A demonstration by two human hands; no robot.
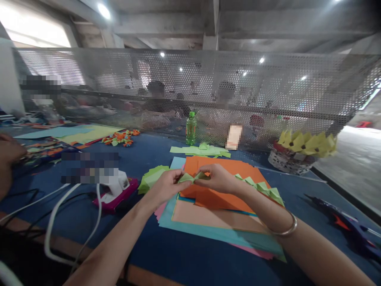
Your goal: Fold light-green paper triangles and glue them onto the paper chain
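Note:
My left hand (165,186) and my right hand (218,179) meet above a stack of coloured paper sheets (214,214), the top one orange. Both pinch a folded light-green paper piece (193,177) between their fingertips. From my right hand a chain of joined green folded triangles (262,186) trails to the right over the orange sheet. A pile of loose green folded pieces (151,176) lies just left of my left hand. A metal bangle (287,229) sits on my right wrist.
A white device on a pink base (114,190) with white cables stands at left. A green bottle (191,128), green paper strips (202,150), a basket of yellow folded pieces (300,153) and a glue gun (345,222) lie on the blue table. A perforated screen (190,87) stands behind; another person's hand (8,153) shows at far left.

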